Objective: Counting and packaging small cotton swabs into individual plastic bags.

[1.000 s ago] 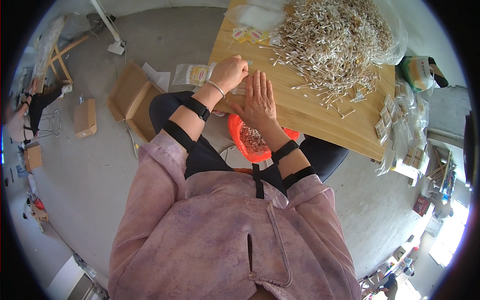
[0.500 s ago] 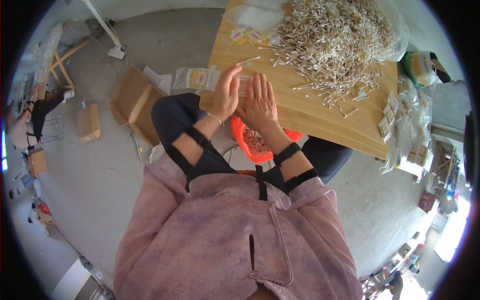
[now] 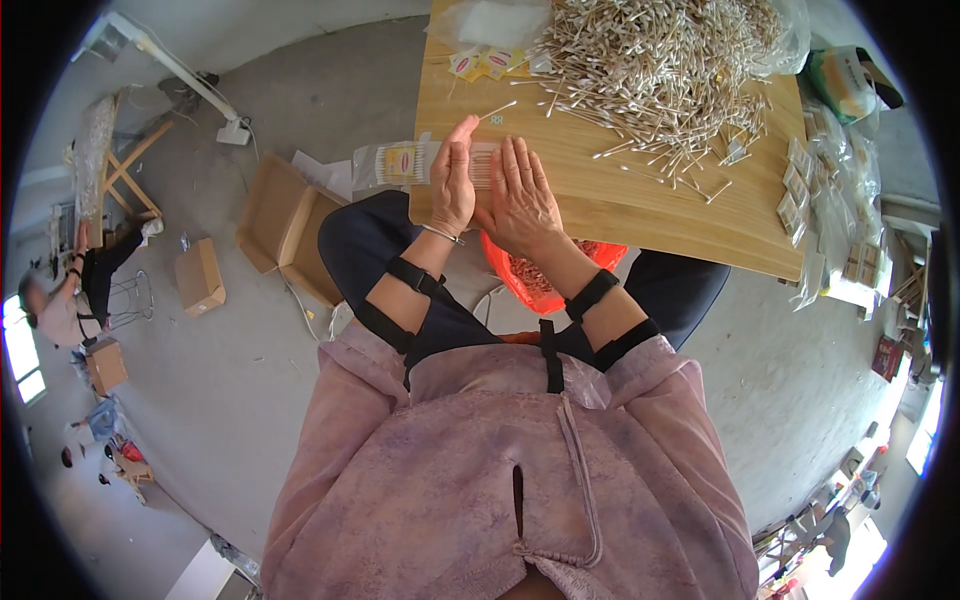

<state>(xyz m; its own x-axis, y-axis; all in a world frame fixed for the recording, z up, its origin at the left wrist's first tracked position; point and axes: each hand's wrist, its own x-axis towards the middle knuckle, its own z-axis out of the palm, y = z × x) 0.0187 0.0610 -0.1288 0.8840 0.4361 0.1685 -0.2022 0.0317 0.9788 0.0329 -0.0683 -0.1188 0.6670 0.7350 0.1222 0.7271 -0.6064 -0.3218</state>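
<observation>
My left hand stands on its edge at the table's near left corner, fingers stretched out and holding nothing. My right hand lies with straight fingers just to the right of it, also open. Between them a row of cotton swabs lies side by side, partly covered by my right fingers. Left of my left hand, a clear plastic bag with swabs and a yellow label reaches past the table edge. One loose swab is just beyond my left fingertips.
A big heap of swabs covers the far part of the wooden table. Yellow cards lie left of it. Below the edge hangs a red bag of swabs. An open carton stands on the floor; another person is far left.
The whole view has shifted and turned slightly. My hands keep nearly the same pose around the row of swabs, with the right hand's fingers slightly more spread.
</observation>
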